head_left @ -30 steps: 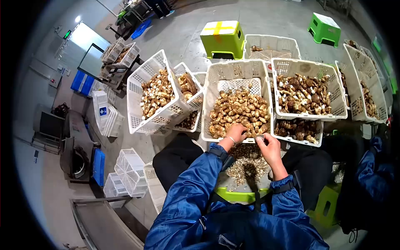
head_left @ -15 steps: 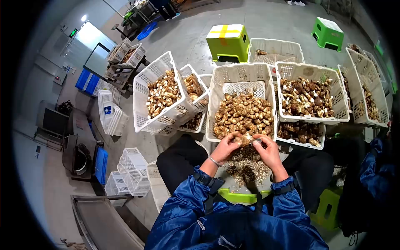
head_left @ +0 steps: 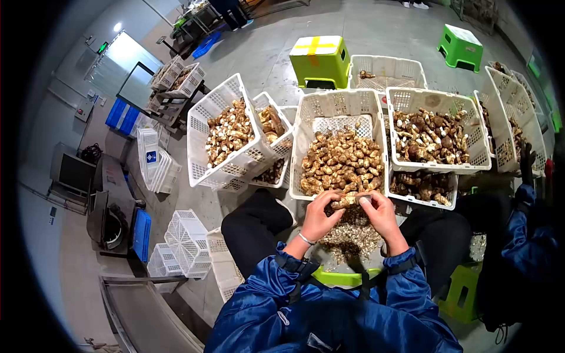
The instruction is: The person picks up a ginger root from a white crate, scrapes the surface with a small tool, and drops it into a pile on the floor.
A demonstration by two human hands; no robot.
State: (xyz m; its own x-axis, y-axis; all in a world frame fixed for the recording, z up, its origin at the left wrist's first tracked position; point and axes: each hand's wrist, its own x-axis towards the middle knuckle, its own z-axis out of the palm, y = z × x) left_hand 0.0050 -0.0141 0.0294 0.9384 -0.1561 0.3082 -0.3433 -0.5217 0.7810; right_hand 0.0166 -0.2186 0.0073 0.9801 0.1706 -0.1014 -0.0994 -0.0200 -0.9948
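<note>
Worker's left hand (head_left: 319,216), fingers curled, grips a brown mushroom (head_left: 343,202) from the left. The right hand (head_left: 382,215) is closed too, w/ fingertips pinched on the mushroom's other end. The mushroom sits btwn both hands, just above a pile of trimmings (head_left: 352,238) at the person's lap and at the near rim of the centre crate (head_left: 329,106), which is heaped w/ mushrooms. Left of it, a tilted crate (head_left: 203,115), also filled; to the right, another full crate (head_left: 438,97). Beyond, a green stool (head_left: 321,56) on the concrete floor. Far right, a co-worker's gloved hand (head_left: 525,159).
</note>
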